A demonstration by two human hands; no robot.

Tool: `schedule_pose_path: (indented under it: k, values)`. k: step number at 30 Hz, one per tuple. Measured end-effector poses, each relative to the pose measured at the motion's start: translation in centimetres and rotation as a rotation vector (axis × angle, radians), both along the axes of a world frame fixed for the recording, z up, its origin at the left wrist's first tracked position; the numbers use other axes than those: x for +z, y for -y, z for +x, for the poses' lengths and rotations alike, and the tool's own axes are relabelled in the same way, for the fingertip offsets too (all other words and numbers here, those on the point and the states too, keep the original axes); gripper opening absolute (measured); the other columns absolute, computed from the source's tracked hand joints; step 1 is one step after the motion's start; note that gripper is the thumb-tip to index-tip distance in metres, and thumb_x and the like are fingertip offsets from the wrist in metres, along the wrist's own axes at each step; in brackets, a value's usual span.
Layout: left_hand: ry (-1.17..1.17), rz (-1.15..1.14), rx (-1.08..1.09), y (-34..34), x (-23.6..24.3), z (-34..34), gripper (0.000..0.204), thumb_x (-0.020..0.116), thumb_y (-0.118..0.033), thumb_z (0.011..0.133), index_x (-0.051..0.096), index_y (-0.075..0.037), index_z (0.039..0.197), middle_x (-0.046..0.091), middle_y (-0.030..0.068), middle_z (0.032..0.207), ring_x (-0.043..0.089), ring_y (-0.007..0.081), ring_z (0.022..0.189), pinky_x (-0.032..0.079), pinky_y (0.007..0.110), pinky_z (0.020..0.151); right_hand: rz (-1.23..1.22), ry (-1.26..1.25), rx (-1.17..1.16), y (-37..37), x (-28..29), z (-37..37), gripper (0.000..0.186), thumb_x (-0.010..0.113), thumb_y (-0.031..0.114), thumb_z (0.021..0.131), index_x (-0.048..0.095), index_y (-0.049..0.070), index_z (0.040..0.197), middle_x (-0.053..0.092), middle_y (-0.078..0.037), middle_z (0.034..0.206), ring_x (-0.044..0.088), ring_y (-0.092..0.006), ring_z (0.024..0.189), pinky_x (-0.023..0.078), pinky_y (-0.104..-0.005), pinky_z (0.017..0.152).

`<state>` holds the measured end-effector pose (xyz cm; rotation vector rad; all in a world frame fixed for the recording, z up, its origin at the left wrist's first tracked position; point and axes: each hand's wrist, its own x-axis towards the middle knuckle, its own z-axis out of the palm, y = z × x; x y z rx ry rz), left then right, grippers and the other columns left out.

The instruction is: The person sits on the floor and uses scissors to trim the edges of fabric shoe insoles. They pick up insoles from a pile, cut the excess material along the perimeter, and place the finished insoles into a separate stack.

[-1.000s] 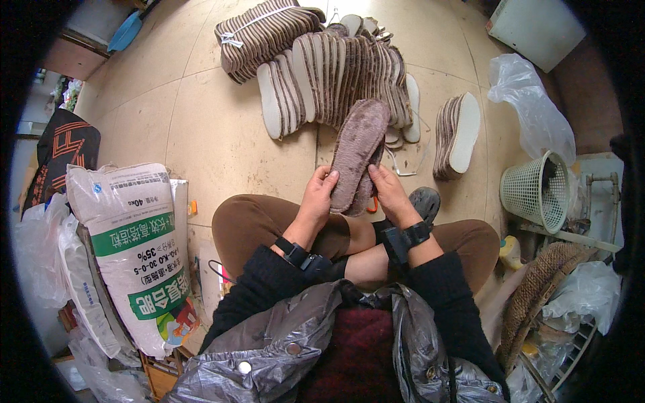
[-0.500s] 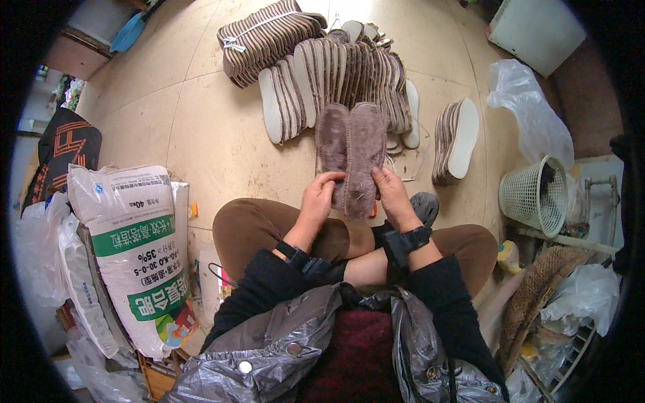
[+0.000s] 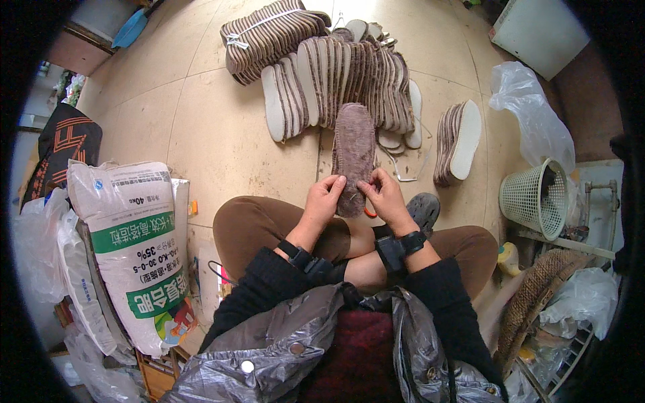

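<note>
Brown fuzzy insoles [image 3: 355, 144], laid one on another so that the upper one covers most of what is beneath, are upright in front of my crossed legs. My left hand [image 3: 324, 197] pinches their lower left edge, thumb on the fuzzy face. On the lower right edge, my right hand [image 3: 386, 196] grips with thumb and fingertips close together. Just beyond stands a long row of similar insoles [image 3: 346, 80], white-backed and fuzzy brown. A smaller stack of insoles [image 3: 457, 142] is to the right of it. Part of an orange-red curved thing [image 3: 370, 213] shows below my hands.
A bundle of insoles [image 3: 272, 40] tied with white string lies at the far left of the row. White cord [image 3: 406, 178] trails on the floor. At left stands a big printed sack [image 3: 131, 201]; at right, a pale green plastic basket [image 3: 533, 201] and a clear plastic bag [image 3: 527, 111].
The two insoles that were side by side are now laid together, one over the other. My hands have drawn closer, the right one moving left along the lower edge.
</note>
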<state>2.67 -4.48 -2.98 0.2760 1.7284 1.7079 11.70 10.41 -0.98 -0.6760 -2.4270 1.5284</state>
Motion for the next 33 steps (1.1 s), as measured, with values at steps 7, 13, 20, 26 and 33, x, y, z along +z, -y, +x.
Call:
schedule_pose_path:
  k: [7,13,20,26,33]
  values:
    - [-0.068,0.023,0.075,-0.3,0.0,0.2,0.030,0.055,-0.025,0.093,0.062,0.004,0.088,0.057,-0.0019,0.072,0.047,0.0059,0.070,0.042,0.024,0.064,0.010,-0.064,-0.137,-0.3,0.3,-0.3,0.017,0.056,0.017,0.090,0.055,0.000,0.086,0.059,-0.011,0.070,0.056,-0.0195,0.064,0.044,-0.0314,0.060]
    - [0.018,0.059,0.134,-0.4,0.1,0.1,0.030,0.055,-0.024,0.094,0.061,0.004,0.088,0.057,-0.0019,0.074,0.047,0.0058,0.070,0.042,0.024,0.064,-0.003,-0.200,-0.079,-0.3,2.2,-0.3,0.011,0.060,0.010,0.086,0.060,0.000,0.085,0.058,-0.008,0.076,0.054,-0.0175,0.064,0.043,-0.0287,0.058]
    - [-0.052,-0.004,0.016,-0.1,-0.1,0.1,0.026,0.055,-0.022,0.093,0.063,0.003,0.092,0.061,-0.0009,0.081,0.052,0.0059,0.074,0.045,0.022,0.066,0.108,-0.171,0.058,1.1,3.1,-0.7,0.013,0.068,0.007,0.075,0.062,0.001,0.085,0.058,-0.010,0.080,0.059,-0.0228,0.071,0.047,-0.0302,0.063]
    - [-0.088,-0.021,0.003,-0.2,-0.2,0.2,0.027,0.056,-0.022,0.093,0.062,0.004,0.089,0.058,-0.0016,0.076,0.049,0.0058,0.071,0.043,0.023,0.064,0.376,-0.248,0.154,1.1,2.1,-1.0,0.012,0.068,0.004,0.077,0.058,0.000,0.080,0.055,-0.009,0.075,0.055,-0.0212,0.065,0.045,-0.0299,0.060]
    - [-0.028,-0.019,0.109,-0.4,0.0,0.1,0.030,0.055,-0.025,0.094,0.061,0.004,0.086,0.055,-0.0024,0.070,0.046,0.0059,0.068,0.041,0.023,0.061,0.050,-0.154,-0.005,-0.4,3.8,-0.4,0.009,0.065,0.004,0.078,0.057,0.000,0.080,0.054,-0.009,0.074,0.053,-0.0210,0.063,0.044,-0.0298,0.059]
